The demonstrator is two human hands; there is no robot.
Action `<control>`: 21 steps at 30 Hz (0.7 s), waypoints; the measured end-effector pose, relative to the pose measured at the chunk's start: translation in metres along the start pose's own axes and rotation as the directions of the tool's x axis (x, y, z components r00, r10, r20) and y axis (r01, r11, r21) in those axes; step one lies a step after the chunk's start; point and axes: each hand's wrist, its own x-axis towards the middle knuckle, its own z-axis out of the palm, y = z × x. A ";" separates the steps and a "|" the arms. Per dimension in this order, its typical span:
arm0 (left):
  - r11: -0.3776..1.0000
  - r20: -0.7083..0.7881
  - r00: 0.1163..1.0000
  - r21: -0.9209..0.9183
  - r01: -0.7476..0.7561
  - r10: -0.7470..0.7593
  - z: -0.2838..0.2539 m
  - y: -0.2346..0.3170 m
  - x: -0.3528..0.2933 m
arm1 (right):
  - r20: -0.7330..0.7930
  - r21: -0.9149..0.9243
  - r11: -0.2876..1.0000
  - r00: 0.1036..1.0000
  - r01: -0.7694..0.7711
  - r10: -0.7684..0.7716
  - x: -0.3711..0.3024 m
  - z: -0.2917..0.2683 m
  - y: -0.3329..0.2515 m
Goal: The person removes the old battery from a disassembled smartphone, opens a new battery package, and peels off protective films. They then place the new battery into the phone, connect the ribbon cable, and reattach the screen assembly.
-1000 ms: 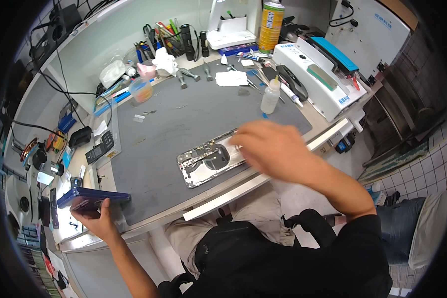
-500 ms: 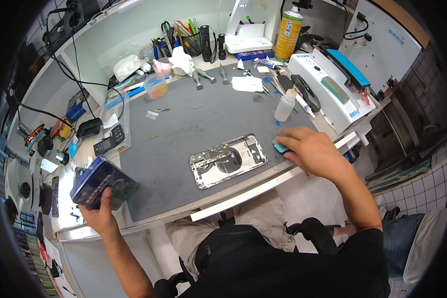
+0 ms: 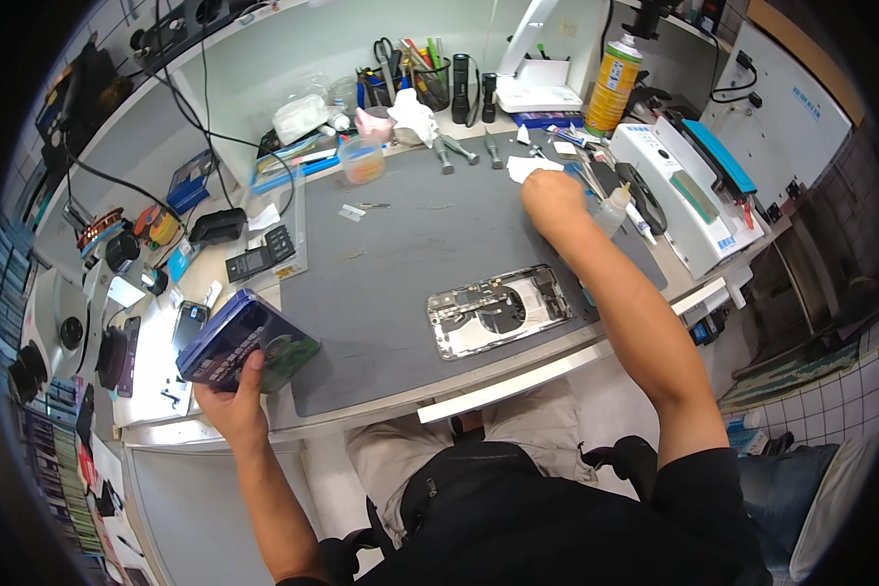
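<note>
My left hand (image 3: 234, 408) grips a dark blue and green box (image 3: 232, 337) at the front left, thumb across its face. My right hand (image 3: 555, 199) is curled over the far right part of the grey mat (image 3: 381, 303), beside a white paper scrap (image 3: 527, 169) and several thin tools. Its fingers bend away from view, so whatever they hold is hidden. Beneath my right forearm, an opened phone (image 3: 449, 338) lies with its circuit board and round coil exposed. A sliver of a teal item (image 3: 585, 293) shows beside the arm.
A translucent bottle (image 3: 610, 211) stands right of my right hand, near a white machine with a teal handle (image 3: 718, 156). Screwdrivers (image 3: 459, 151) and a plastic cup (image 3: 362, 161) line the back. A microscope (image 3: 68, 327) and black cables crowd the left.
My right hand has left the teal item by the phone and moved away from me to the tools near the paper. The view has shifted; my left hand keeps the box.
</note>
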 end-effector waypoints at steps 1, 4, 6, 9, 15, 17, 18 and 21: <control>1.000 -0.012 1.000 -0.003 -0.001 0.001 -0.001 0.000 0.000 | 0.019 -0.021 1.000 1.000 0.009 -0.009 0.004 0.000 0.001; 0.999 -0.006 0.999 -0.024 0.034 -0.034 -0.003 0.001 0.000 | 0.095 -0.065 0.997 0.995 0.033 -0.027 0.011 -0.007 0.005; 0.999 0.004 0.999 -0.028 0.038 -0.038 -0.002 0.000 0.000 | 0.166 -0.064 0.997 0.986 0.043 -0.032 0.014 -0.015 0.007; 0.998 0.012 0.999 -0.049 0.042 -0.041 0.002 0.002 0.002 | 0.336 -0.071 0.997 0.942 0.029 -0.003 0.015 -0.042 -0.002; 0.995 0.032 0.998 -0.084 0.056 -0.053 0.012 0.008 -0.002 | 0.362 -0.159 0.981 0.931 0.108 -0.044 0.023 -0.055 -0.003; 0.992 0.043 0.997 -0.104 0.072 -0.068 0.021 0.009 -0.003 | 0.398 -0.156 0.985 0.917 0.068 0.000 0.032 -0.058 0.001; 0.992 0.066 0.996 -0.109 0.067 -0.060 0.023 0.008 -0.004 | 0.412 -0.149 0.987 0.911 0.051 0.015 0.034 -0.061 -0.002; 0.990 0.091 0.995 -0.131 0.050 -0.038 0.027 -0.001 -0.006 | 0.538 -0.257 0.958 0.842 0.124 0.035 0.037 -0.069 -0.009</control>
